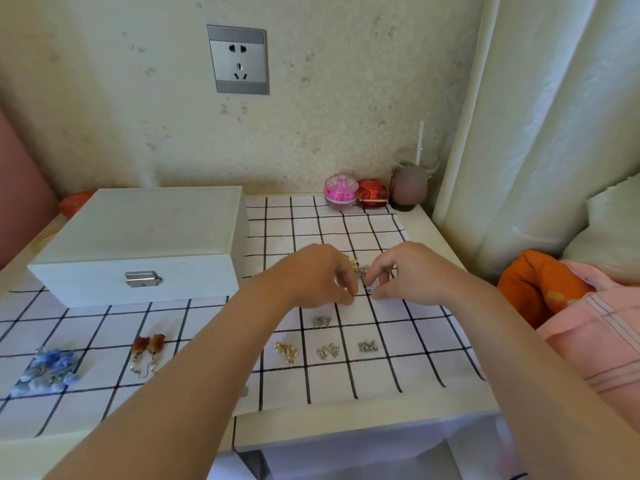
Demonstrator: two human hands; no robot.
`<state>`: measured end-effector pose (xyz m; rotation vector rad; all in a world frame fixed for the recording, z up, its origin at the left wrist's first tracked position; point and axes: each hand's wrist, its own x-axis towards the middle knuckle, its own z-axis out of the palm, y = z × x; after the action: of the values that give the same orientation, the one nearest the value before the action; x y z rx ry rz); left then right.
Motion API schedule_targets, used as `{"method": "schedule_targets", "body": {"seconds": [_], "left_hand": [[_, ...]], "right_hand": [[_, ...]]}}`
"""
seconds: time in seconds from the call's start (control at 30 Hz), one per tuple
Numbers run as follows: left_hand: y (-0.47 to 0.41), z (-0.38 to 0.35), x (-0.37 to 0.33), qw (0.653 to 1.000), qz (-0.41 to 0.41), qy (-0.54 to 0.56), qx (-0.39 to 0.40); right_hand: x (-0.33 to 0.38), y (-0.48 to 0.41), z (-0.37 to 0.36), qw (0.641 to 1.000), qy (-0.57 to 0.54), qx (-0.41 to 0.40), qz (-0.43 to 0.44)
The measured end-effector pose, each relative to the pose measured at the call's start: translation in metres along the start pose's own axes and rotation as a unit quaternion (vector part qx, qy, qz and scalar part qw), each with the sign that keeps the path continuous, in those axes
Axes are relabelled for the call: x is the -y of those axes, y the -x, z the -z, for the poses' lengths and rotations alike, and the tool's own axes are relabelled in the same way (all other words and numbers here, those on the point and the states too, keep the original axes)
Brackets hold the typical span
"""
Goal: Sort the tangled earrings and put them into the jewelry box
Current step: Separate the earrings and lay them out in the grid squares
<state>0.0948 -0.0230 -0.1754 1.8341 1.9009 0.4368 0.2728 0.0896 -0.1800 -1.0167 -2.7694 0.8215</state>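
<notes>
A small tangle of gold and silver earrings (358, 270) hangs between my two hands above the checked cloth. My left hand (320, 275) pinches it from the left and my right hand (405, 271) pinches it from the right. Sorted earrings lie on the cloth nearer me: a silver pair (322, 320), a gold pair (286, 351), another silver pair (328, 350) and a third silver pair (367, 346). Amber drop earrings (147, 351) and blue flower earrings (48, 370) lie at the left. The white jewelry box (138, 244) stands closed at the back left.
A pink round case (341, 192), a red case (372, 195) and a glass with a straw (412, 183) stand by the wall. Orange and pink fabric (540, 285) lies to the right. The table's front edge (346, 427) runs close to me.
</notes>
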Motion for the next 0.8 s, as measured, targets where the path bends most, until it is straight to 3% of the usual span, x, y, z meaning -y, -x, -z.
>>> {"method": "schedule_targets", "body": {"seconds": [0.3, 0.6, 0.67, 0.8], "left_hand": [[0.005, -0.011, -0.009, 0.998, -0.002, 0.019, 0.057], [0.009, 0.009, 0.004, 0.997, 0.003, 0.041, 0.059], [0.009, 0.018, 0.011, 0.999, 0.02, 0.027, 0.004], [0.003, 0.023, 0.021, 0.99, 0.059, -0.011, -0.127]], "right_hand": [[0.006, -0.002, -0.007, 1.0, 0.029, 0.007, 0.004], [0.006, 0.008, -0.001, 0.994, -0.02, 0.105, -0.007], [0.005, 0.005, 0.001, 0.997, -0.054, 0.06, -0.006], [0.002, -0.008, -0.001, 0.991, -0.064, -0.114, -0.011]]}}
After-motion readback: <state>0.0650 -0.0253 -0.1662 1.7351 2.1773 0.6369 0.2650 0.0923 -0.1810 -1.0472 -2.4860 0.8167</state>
